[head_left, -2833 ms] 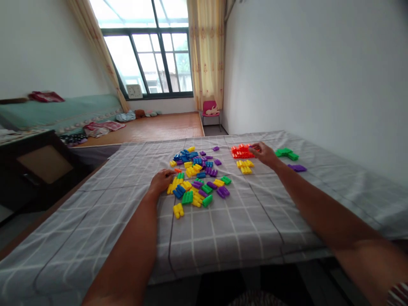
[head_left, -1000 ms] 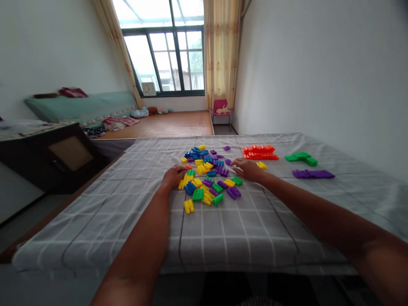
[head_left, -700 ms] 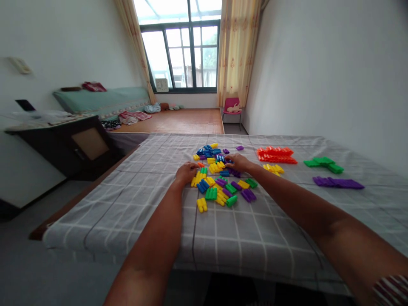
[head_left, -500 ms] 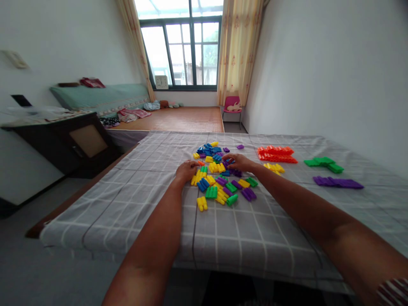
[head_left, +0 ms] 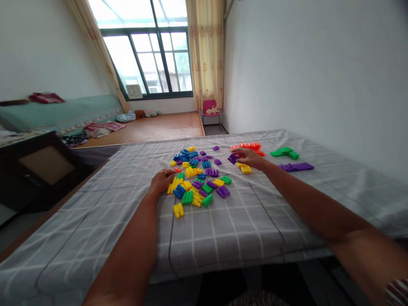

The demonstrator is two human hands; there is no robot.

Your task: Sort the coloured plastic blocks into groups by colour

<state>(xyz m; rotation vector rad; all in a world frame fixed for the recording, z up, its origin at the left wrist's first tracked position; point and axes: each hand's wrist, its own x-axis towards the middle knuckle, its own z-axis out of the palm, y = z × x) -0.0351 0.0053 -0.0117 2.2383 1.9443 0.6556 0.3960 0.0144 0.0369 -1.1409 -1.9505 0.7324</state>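
Observation:
My right hand (head_left: 249,158) holds a purple block (head_left: 233,158) between its fingers, just right of the mixed pile and in front of the orange blocks (head_left: 255,147). Under that hand lie yellow blocks (head_left: 245,168). My left hand (head_left: 162,180) rests at the left edge of the pile, fingers curled beside yellow blocks (head_left: 171,186) and a small orange block (head_left: 177,170); whether it grips anything is hidden. The pile also has blue (head_left: 179,191), green (head_left: 188,197) and purple blocks (head_left: 223,191).
Green blocks (head_left: 285,152) and a joined purple row (head_left: 296,167) lie at the right of the checked tablecloth (head_left: 223,238). Beyond the table are a low bed (head_left: 165,125), a pink chair (head_left: 210,108) and, at left, a dark cabinet (head_left: 41,161).
My right hand has moved right, out of the pile, with a purple block in its fingers. My left hand stays by the pile. The whole view has turned to the right.

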